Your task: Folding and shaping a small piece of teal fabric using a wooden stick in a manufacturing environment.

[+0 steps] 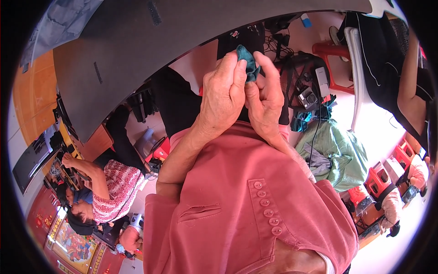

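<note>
A small piece of dark teal, velvety fabric [247, 60] is held up between my two hands, in front of my chest. My left hand [223, 93] is closed, with its thumb and fingers pressed against the cloth's left side. My right hand [266, 98] pinches the lower right part of it, the index finger raised and bent beside it. The cloth is folded, and its lower end is partly covered by my fingers.
A large dark grey table [137, 50] spans the far side. On the right are a green sack [340, 153], more teal fabric pieces [301, 122], a small camera-like device [307, 97] with cables, and a red stool [335, 73]. Other people sit left and right.
</note>
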Demonstrator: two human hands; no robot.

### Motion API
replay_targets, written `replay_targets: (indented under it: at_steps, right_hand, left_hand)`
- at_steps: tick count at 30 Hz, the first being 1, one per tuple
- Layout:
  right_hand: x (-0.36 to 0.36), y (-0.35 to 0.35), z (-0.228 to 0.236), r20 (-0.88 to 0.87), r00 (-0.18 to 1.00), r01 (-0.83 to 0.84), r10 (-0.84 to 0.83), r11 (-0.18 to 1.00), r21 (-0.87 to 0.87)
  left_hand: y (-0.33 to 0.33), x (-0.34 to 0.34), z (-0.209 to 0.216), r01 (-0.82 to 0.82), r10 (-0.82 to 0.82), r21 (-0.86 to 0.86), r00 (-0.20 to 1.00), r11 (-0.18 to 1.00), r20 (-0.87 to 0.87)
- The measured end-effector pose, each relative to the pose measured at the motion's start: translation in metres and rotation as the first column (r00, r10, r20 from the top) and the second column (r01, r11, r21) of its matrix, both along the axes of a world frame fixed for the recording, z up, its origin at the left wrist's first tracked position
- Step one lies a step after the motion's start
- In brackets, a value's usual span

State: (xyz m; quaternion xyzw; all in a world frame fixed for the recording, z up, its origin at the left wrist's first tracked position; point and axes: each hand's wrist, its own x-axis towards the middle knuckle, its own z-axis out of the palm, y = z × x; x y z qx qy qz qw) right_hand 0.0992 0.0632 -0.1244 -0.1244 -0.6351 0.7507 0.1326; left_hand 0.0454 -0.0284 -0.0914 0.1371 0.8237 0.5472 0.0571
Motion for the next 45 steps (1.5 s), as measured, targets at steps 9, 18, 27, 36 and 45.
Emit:
replay_targets:
  at_steps: [9,18,27,36,45]
  right_hand:
    - [-0.002,-0.001,-0.003,-0.004,0.999,-0.041,0.041,0.999,0.027]
    - [-0.002,0.002,0.004,0.069,0.996,-0.049,0.054,0.996,-0.076]
    - [0.000,0.001,-0.004,0.066,0.998,-0.016,0.024,0.993,-0.121]
    - [-0.002,0.012,-0.008,0.065,0.978,-0.136,0.201,0.835,-0.533]
    - [-0.005,0.004,-0.009,-0.012,0.989,-0.134,0.145,0.871,-0.473]
  left_hand:
    - [-0.007,-0.009,0.009,0.062,-0.063,-0.120,0.998,0.991,-0.005]
    - [-0.006,-0.013,0.008,0.078,-0.084,-0.141,0.996,0.987,-0.037]
    - [-0.016,-0.030,0.008,0.206,-0.243,-0.284,0.965,0.936,-0.099]
    - [-0.016,-0.030,0.006,0.244,-0.250,-0.112,0.967,0.963,-0.051]
    - [-0.016,-0.035,0.006,0.272,-0.282,-0.155,0.959,0.950,-0.040]
